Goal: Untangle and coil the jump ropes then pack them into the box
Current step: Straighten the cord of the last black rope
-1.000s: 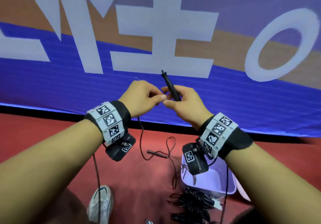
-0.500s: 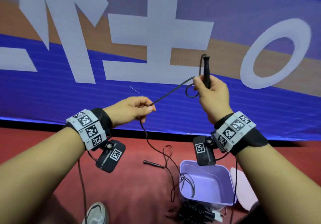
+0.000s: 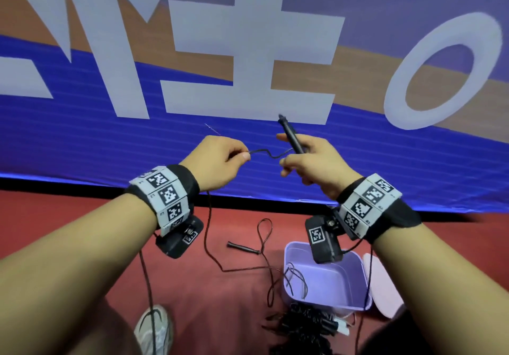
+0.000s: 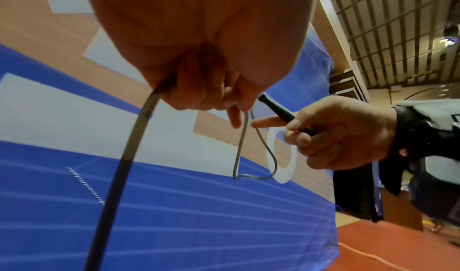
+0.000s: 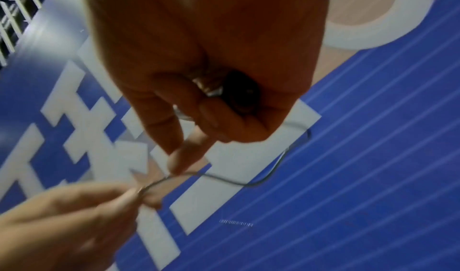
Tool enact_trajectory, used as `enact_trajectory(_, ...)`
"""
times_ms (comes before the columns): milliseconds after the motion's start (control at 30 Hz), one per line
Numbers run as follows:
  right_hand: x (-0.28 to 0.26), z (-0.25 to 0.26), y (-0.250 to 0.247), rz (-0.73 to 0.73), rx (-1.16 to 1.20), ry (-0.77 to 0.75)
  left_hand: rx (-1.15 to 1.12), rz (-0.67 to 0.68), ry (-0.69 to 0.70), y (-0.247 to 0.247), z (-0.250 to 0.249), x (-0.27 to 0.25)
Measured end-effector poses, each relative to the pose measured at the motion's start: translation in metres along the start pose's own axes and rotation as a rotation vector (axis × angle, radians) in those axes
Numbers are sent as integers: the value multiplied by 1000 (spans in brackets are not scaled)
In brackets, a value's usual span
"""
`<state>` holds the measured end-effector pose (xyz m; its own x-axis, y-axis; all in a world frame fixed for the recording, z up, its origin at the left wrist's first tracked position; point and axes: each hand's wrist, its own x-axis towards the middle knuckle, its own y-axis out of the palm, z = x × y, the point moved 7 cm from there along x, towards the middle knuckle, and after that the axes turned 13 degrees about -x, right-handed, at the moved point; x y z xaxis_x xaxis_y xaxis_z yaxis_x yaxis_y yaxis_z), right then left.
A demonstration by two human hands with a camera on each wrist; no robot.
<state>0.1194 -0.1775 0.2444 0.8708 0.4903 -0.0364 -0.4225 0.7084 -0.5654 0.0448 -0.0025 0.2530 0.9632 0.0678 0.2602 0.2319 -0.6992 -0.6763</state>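
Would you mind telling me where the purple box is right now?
In the head view the purple box stands on the red floor at lower right, below the right hand, with a tangle of black ropes against its near side.

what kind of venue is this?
Probably an indoor sports hall or gym. Signs: red sports-type floor, a large blue banner with big white lettering along the edge, and in the left wrist view a high slatted ceiling. Jump ropes lie piled beside the purple box.

head cam down, wrist cams close-up
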Motion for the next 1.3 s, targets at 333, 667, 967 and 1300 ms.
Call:
enact_trajectory(333,2,11,10,-30,-284,-178,-184,244,-155,19,15,-2)
enact_trajectory(667,13,-40,-81,-531,96,61,-302,152,-273,3,53,3)
enact_trajectory(967,-2,-12,14,77,52,-78,-67,86,-19,17,-14,8)
enact_trajectory(1300,3,-9,-17,-247,39,-104,-246,228,-159,29,10,10)
